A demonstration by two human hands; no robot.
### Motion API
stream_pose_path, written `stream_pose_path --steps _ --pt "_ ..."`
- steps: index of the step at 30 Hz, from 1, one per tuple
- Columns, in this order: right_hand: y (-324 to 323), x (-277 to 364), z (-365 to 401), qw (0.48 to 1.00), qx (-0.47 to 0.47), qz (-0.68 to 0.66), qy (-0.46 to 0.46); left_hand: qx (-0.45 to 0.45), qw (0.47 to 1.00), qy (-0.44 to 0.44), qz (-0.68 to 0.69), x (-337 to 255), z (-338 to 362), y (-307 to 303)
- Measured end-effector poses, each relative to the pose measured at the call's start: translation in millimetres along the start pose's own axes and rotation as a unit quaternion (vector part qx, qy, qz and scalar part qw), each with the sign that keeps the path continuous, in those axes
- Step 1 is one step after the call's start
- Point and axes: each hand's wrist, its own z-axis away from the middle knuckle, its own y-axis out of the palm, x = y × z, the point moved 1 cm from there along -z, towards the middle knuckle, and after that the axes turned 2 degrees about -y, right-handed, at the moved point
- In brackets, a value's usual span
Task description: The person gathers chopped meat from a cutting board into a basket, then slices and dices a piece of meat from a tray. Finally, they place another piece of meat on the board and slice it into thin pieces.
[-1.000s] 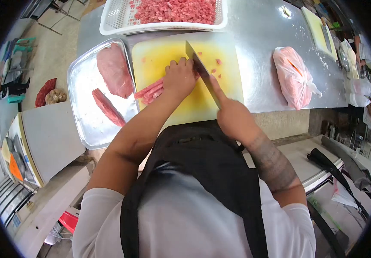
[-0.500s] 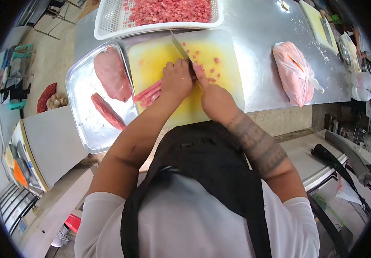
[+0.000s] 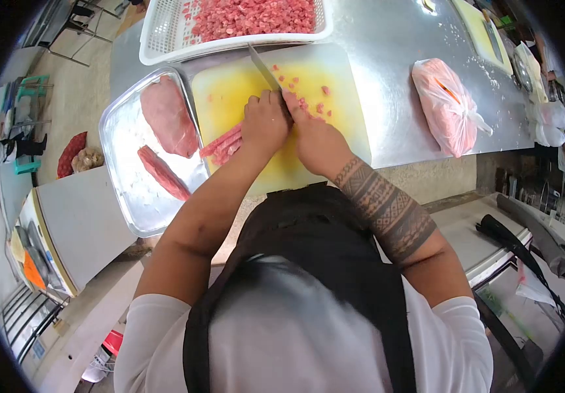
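My left hand (image 3: pixel 266 121) is closed over strips of raw meat (image 3: pixel 222 147) on the yellow-white cutting board (image 3: pixel 335 141). The strips stick out to its left. My right hand (image 3: pixel 318 141) grips a knife (image 3: pixel 264 69), whose blade points up and left, close beside my left fingers. Small cut meat pieces (image 3: pixel 320 107) lie right of the blade. Left of the board, a metal tray (image 3: pixel 122 190) holds a large meat slab (image 3: pixel 168 118) and a narrower meat piece (image 3: pixel 163 173).
Beyond the board stands a white perforated basket (image 3: pixel 230 43) of diced meat. A tied plastic bag (image 3: pixel 445 108) lies on the metal table (image 3: pixel 387 65) at the right. Another board (image 3: pixel 479 33) with a knife is at the far right.
My right hand and the knife have shifted slightly left, against my left fingers. The whole view has shifted a little.
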Motion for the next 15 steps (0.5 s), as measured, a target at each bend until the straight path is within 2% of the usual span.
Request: stream_pose_path --steps 4,7,8,10,15 --pt "-26 -3 13 0.996 0.057 -0.019 0.072 0.021 1.000 -0.021 -0.003 -4 1 -12" --pt "-39 -3 36 0.990 0.091 0.016 0.105 -0.046 0.999 -0.013 -0.001 -5 13 -23" --pt "-40 -1 43 0.988 0.100 0.031 0.114 -0.021 1.000 -0.014 -0.001 -5 15 -24" --pt "-37 2 53 0.990 0.087 0.050 0.094 0.027 1.000 -0.013 -0.001 -5 16 -26" --pt "-65 37 79 0.987 0.122 0.057 0.094 0.023 0.999 -0.016 -0.020 -1 15 -16"
